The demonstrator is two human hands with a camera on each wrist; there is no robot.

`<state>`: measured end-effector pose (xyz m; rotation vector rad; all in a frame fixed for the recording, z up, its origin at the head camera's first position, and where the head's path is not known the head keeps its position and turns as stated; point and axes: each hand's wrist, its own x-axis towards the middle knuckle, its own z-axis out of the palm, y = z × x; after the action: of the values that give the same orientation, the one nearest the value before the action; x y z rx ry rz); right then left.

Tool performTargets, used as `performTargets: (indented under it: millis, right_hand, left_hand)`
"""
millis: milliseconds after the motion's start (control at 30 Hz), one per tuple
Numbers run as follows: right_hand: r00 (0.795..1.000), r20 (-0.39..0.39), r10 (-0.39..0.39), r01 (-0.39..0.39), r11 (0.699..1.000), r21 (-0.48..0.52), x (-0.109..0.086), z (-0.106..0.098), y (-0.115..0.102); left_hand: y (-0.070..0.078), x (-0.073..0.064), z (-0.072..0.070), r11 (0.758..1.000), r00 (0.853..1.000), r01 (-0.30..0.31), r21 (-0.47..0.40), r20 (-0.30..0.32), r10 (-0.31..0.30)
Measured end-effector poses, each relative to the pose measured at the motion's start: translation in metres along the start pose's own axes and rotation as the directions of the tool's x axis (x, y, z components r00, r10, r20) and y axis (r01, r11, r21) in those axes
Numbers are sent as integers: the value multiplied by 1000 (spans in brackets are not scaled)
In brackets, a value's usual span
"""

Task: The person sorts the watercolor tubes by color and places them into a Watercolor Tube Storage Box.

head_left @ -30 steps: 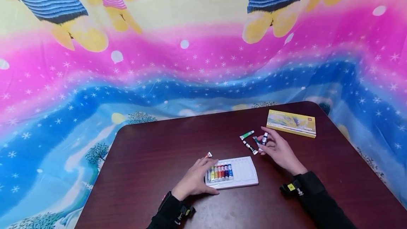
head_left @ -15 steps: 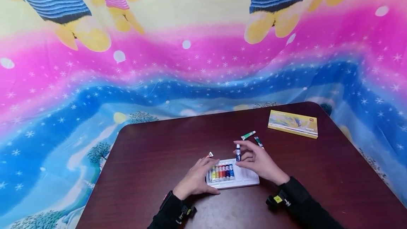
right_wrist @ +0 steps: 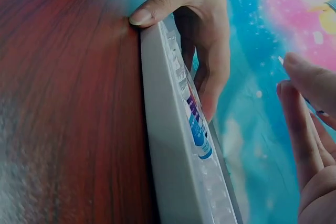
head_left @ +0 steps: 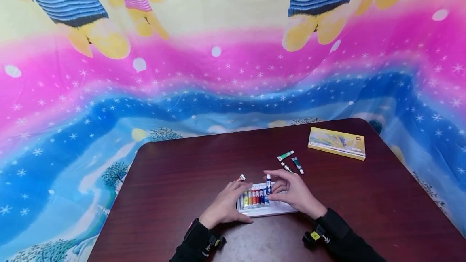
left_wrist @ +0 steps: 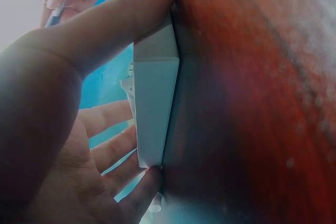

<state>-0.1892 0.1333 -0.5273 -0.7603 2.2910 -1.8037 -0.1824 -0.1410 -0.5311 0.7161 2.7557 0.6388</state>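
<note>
My left hand grips the left end of a white plastic tray, thumb at the near edge and fingers at the far side. Several paint tubes, running from yellow through red to blue, lie side by side in the tray's left half. My right hand pinches a dark blue paint tube, white cap up, over the tray just right of that row. In the right wrist view, a light blue tube ends the row, with bare slots beyond it.
Behind the tray lie a green tube, a dark green tube and a black tube, partly hidden by my right hand. Another tube shows behind my left fingers. A yellow box lies at the table's back right.
My right hand has carried the dark blue tube left from beside the loose tubes to over the tray, lowering it slightly lately. The left hand has stayed on the tray.
</note>
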Motion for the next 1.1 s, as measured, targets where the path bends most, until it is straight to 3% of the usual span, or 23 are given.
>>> performTargets:
  millis: [300, 700, 933, 1100]
  right_hand:
    - [998, 40, 49, -51, 998, 34, 0, -1, 6]
    - [991, 114, 74, -55, 986, -160, -2, -3, 18]
    - [993, 98, 65, -46, 981, -189, -1, -1, 23]
    - [997, 63, 51, -30, 956, -293, 0, 0, 28]
  left_hand:
    - [-1, 0, 1, 1000, 1000, -14, 27, -5, 15]
    - [-1, 0, 1, 999, 1000, -17, 34, -6, 18]
    - [-2, 0, 2, 999, 1000, -20, 30, -8, 20]
    - [-2, 1, 2, 999, 1000, -14, 29, -1, 14]
